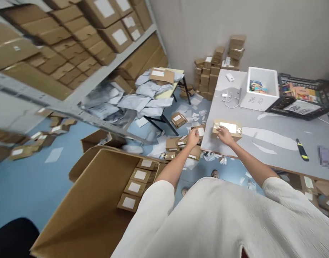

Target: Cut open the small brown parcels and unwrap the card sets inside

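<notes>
A small taped cardboard box (237, 137) lies on the near left corner of the grey table, with a white label (230, 127) on its top. My right hand (225, 136) is on this box, its fingers bent and closed at the label's left end. Left of the table edge, my left hand (193, 138) hangs in the air with fingertips drawn together. Whatever may be between them cannot be told from the labelled boxes on the floor behind.
On the table (277, 161) are a white foam box (258, 98), a black crate (301, 96), a cutter knife (302, 149) and a white charger (225, 96). A big open carton (81, 200) with labelled boxes stands at my left. Shelving, parcels and paper scraps lie beyond.
</notes>
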